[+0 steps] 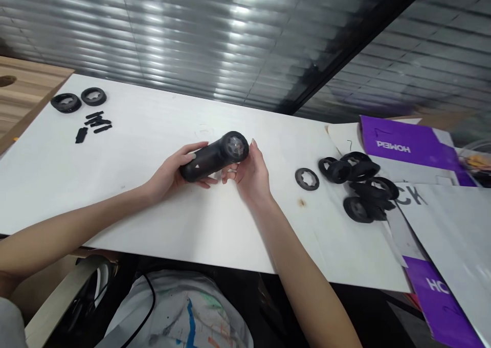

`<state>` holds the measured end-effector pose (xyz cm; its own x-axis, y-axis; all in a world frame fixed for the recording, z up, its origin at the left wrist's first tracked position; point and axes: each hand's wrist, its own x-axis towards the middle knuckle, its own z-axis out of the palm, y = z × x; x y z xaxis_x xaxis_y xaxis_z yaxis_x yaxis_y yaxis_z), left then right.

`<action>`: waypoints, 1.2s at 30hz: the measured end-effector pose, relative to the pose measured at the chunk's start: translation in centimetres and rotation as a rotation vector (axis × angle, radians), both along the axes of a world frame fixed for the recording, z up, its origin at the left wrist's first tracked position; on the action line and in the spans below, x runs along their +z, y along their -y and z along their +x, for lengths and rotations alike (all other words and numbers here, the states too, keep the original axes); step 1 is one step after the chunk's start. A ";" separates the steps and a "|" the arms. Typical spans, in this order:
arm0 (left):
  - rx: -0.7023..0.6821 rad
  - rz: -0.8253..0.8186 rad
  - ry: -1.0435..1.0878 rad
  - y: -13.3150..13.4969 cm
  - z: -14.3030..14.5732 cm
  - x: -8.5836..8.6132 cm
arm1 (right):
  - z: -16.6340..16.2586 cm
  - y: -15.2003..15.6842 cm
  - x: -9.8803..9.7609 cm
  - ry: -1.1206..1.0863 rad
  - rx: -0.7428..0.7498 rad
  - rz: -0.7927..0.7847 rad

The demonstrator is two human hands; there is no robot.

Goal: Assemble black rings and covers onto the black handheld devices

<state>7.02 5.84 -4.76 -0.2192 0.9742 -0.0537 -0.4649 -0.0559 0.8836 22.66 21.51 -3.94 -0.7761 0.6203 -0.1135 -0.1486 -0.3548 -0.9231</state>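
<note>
A black cylindrical handheld device (205, 162) is held tilted above the white table, its round end up and to the right. That end carries a thick black ring around a clear, shiny window (235, 146). My left hand (178, 166) is wrapped around the lower body, thumb on top and fingertips showing beneath. My right hand (253, 171) cups the right side of the round end, with the thumb beside the rim and the fingers curled below it. Part of their contact with the device is hidden. Right of this hand lies a flat black ring (307, 179) with a notched opening.
Several black ring parts (362, 171) are heaped at the right, beside purple-and-white printed cardboard (406, 143). A small hex key (349, 145) lies behind them. Two black rings (93, 96) and several small black strips (97, 120) lie at the far left. A metal shutter (172, 36) stands behind the table.
</note>
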 end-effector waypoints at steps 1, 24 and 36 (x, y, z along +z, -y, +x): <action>-0.046 -0.033 0.062 -0.2 -0.1 0.0 | 0.0 0.1 0.0 -0.010 0.005 0.013; -0.195 -0.188 0.176 -0.6 -0.9 0.2 | 0.6 2.8 -1.3 0.012 -0.011 1.043; -0.139 -0.210 0.029 -0.3 0.2 -0.2 | 0.5 2.9 -1.3 -0.102 0.049 1.087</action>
